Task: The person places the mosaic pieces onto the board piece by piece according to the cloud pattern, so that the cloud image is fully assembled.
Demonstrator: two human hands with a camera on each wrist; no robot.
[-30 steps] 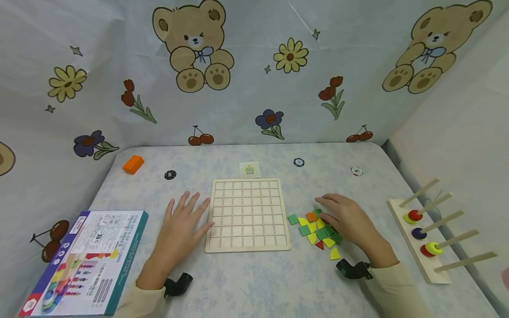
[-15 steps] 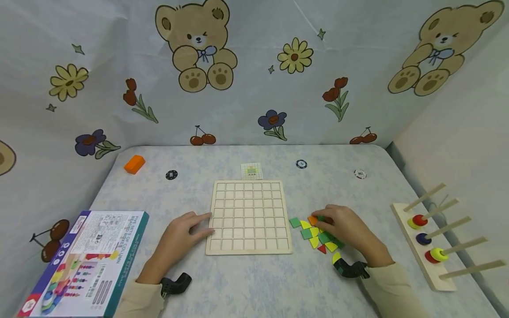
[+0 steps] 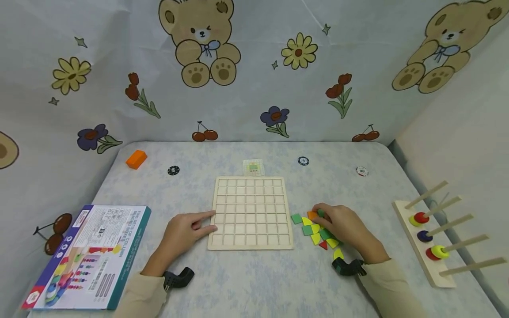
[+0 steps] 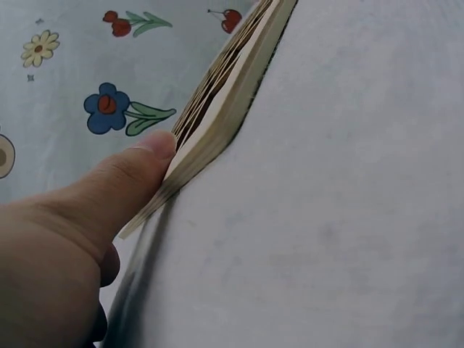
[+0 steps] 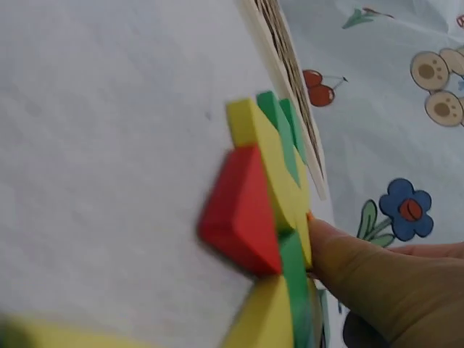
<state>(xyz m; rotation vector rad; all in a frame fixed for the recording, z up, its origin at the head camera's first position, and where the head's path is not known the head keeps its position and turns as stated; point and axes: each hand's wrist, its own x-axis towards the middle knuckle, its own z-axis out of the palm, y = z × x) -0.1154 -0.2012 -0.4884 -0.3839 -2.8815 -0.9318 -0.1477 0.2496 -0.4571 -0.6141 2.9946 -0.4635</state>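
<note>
My left hand [image 3: 184, 233] is at the left edge of a pale wooden grid board [image 3: 251, 213], its thumb and forefinger apart and touching that edge. In the left wrist view the thumb [image 4: 138, 174] rests against the board's side [image 4: 225, 94]. My right hand [image 3: 345, 225] reaches over a cluster of coloured blocks, pinching an orange square block [image 3: 312, 215] between thumb and forefinger. Around it lie green squares [image 3: 307, 230], yellow quarter-round blocks [image 3: 316, 239] and a red triangle [image 3: 323, 245]. The palm hides part of the pile. In the right wrist view, the red triangle [image 5: 243, 214] stands out nearest.
A small pattern card [image 3: 253, 167] lies behind the board. Black [image 3: 173, 170], blue-rimmed [image 3: 303, 160] and white [image 3: 362, 171] chips and an orange box [image 3: 136, 159] sit farther back. A toy box [image 3: 93, 256] lies left; a wooden peg stand [image 3: 423, 247] with beads is at right.
My left hand went from spread fingers beside the board to thumb and forefinger at its edge. My right hand lowered onto the pile, thumb and forefinger closing round the orange block.
</note>
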